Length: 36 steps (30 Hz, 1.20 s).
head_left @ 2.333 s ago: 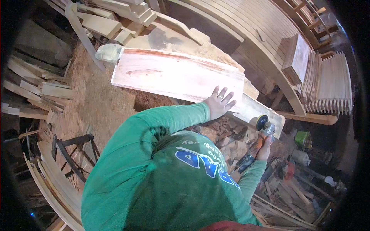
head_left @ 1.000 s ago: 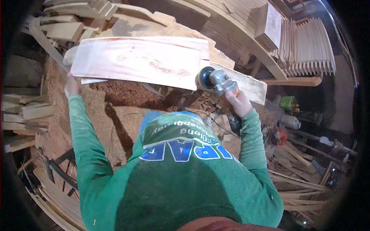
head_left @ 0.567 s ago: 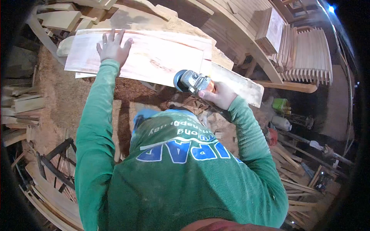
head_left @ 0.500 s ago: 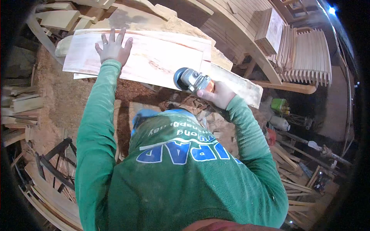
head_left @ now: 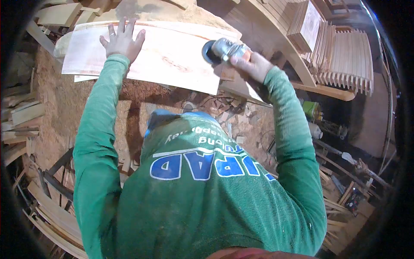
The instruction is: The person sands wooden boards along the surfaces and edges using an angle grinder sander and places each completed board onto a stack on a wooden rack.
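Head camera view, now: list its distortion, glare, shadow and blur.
Head view: wide-angle curvature bends straight edges, with black corners. Head view: glare nearly whitens parts of the board. Head view: a dark shadow streak crosses the dusty floor. Head view: the right hand and disc tool look slightly blurred.

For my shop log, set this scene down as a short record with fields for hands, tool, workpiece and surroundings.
Left hand: fingers spread, on the left part of the top board
Right hand: gripping the power tool
Tool: round disc at the board's right end; contact unclear
Workpiece: pale, reddish-grained top board, another board showing beneath
Surroundings: slatted wooden pieces at right, wood scraps below
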Motion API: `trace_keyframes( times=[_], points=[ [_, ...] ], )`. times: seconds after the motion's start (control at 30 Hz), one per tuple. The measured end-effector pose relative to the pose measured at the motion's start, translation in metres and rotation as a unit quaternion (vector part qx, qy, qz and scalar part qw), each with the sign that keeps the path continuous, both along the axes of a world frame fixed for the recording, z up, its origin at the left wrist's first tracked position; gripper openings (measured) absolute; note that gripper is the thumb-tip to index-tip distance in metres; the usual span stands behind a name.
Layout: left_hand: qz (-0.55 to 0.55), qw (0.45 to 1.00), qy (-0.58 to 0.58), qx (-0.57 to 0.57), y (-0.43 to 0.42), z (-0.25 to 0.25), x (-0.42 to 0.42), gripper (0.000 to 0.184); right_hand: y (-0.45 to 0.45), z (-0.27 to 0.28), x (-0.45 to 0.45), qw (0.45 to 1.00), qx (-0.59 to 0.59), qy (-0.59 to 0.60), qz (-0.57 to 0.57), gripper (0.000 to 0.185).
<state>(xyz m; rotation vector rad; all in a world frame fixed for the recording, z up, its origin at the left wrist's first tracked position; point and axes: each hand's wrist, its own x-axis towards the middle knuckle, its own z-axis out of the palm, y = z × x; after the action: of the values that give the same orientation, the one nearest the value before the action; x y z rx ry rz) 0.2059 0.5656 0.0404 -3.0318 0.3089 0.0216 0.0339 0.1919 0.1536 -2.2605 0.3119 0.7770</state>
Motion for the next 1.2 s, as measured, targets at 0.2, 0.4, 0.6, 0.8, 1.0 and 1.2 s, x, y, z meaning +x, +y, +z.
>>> trace_keyframes(
  times=[0.2,0.4,0.6,0.8,1.0,1.2],
  points=[
    [-0.002,0.999,-0.026,-0.035,-0.002,-0.007,0.006,0.069,0.047,0.017,-0.049,0.933,-0.069,-0.292,0.198,0.069],
    [-0.015,0.999,-0.031,-0.039,0.0,-0.011,0.004,0.068,-0.002,-0.007,-0.023,0.979,0.123,0.0,-0.165,0.065],
    [-0.005,0.999,-0.01,-0.04,-0.004,0.0,0.005,0.067,0.038,0.022,-0.059,0.991,0.083,-0.093,0.041,0.068],
    [-0.005,0.999,-0.005,-0.041,-0.007,0.002,0.006,0.067,0.034,0.021,-0.029,0.99,0.141,-0.026,-0.009,0.069],
    [-0.005,0.999,0.008,-0.041,-0.008,0.009,0.005,0.067,-0.009,0.016,0.024,0.991,0.025,0.065,-0.117,0.079],
    [-0.007,0.999,-0.002,-0.038,-0.008,0.006,0.004,0.066,0.026,-0.003,-0.058,0.988,0.142,-0.053,-0.025,0.074]
  ],
)
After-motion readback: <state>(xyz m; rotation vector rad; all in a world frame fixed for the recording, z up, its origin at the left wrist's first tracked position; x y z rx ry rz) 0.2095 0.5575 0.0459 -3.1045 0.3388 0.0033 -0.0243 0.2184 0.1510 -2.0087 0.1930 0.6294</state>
